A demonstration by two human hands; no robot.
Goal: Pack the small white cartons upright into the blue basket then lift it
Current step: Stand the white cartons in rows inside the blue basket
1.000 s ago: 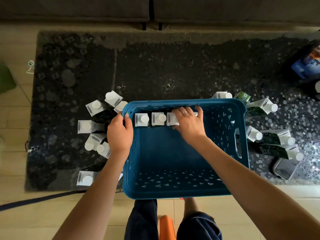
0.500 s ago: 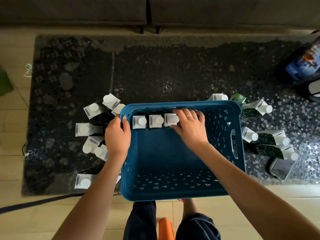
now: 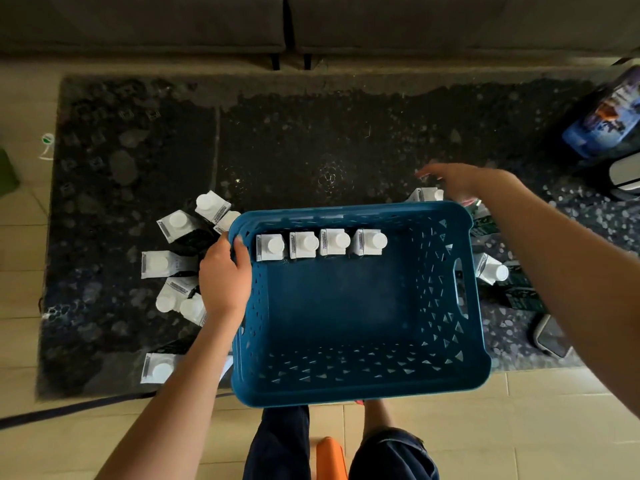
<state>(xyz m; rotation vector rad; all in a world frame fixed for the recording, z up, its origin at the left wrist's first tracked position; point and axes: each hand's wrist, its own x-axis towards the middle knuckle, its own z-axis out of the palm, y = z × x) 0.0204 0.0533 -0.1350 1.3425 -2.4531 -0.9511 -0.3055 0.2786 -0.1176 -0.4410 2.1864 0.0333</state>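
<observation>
Gripping the perforated blue plastic basket point(image 3: 360, 386) by its left rim, left hand point(image 3: 224, 282) curled — right hand point(image 3: 460, 178) open, empty, above a small white screw-capped carton point(image 3: 427, 195) — light, stiff, take by its sides.

A home living room: a grey sofa point(image 3: 311, 22) at 12 o'clock, a dark patterned rug point(image 3: 311, 140) over beige floor tiles point(image 3: 519, 427).

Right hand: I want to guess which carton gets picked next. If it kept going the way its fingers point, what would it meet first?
The right hand points left and away, over the dark rug. The carton behind the basket's far rim lies just below it; beyond, only bare rug, though depth is unclear.
</observation>
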